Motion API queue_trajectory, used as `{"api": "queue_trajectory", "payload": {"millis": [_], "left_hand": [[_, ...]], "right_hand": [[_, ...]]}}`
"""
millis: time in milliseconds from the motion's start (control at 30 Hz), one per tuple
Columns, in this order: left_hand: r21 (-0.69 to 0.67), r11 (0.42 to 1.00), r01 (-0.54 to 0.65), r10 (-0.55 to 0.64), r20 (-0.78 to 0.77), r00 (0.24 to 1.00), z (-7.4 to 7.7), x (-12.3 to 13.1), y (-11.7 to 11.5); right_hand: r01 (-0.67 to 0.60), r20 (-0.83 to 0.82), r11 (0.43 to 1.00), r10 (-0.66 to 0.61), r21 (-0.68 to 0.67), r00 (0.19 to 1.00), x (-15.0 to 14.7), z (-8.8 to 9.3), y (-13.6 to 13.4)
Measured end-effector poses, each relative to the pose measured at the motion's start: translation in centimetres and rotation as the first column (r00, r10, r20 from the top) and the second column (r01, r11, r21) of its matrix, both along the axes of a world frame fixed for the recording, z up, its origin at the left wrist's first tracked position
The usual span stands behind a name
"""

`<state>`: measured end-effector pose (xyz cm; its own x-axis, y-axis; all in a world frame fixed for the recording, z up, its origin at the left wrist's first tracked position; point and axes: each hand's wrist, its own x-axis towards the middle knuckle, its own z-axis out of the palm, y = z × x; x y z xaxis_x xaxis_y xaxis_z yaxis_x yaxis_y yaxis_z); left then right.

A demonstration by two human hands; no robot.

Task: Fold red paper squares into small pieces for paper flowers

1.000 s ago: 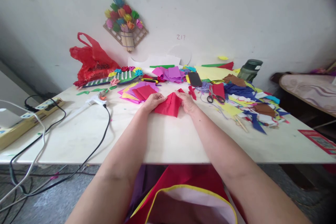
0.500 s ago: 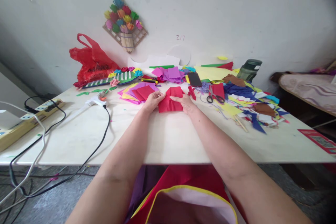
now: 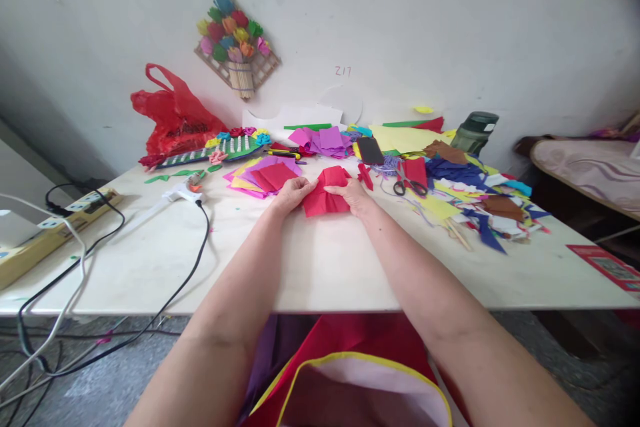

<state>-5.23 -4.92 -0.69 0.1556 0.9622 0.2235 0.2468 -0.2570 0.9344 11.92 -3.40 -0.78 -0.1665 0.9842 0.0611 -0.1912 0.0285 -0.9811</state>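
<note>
A sheet of red crepe paper is held over the middle of the table, creased and slightly bulging. My left hand pinches its left edge between thumb and fingers. At the right edge my right hand grips it, the thumb lying across the front and the other fingers mostly hidden behind the paper. Just left of my left hand lies a fan of purple, yellow and red paper squares. A small rolled red piece rests right of my right hand.
A white glue gun with a black cord lies left. Black-handled scissors, a phone and a heap of paper scraps are at right. Behind stand a red plastic bag and a dark green bottle.
The red paper has gone from fairly flat to more puckered and bulged, its upper edge now rounded. Both hands keep their hold in nearly the same place.
</note>
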Motion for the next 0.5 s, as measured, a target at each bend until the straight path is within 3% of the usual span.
{"api": "queue_trajectory", "payload": {"millis": [133, 300, 500], "left_hand": [[-0.022, 0.998, 0.051, -0.050, 0.057, 0.997, 0.32, -0.08, -0.32], [-0.112, 0.988, 0.108, -0.085, 0.196, 0.977, 0.24, 0.20, -0.19], [-0.108, 0.993, 0.054, -0.028, 0.229, 0.973, -0.17, 0.17, 0.13]], "right_hand": [[-0.033, 0.043, 0.999, 0.032, 0.006, 0.999, -0.05, 0.14, -0.33], [-0.198, 0.058, 0.980, 0.198, -0.014, 0.978, -0.28, 0.29, -0.84], [-0.217, 0.046, 0.976, 0.218, -0.013, 0.975, -0.22, -0.02, -0.64]]}}
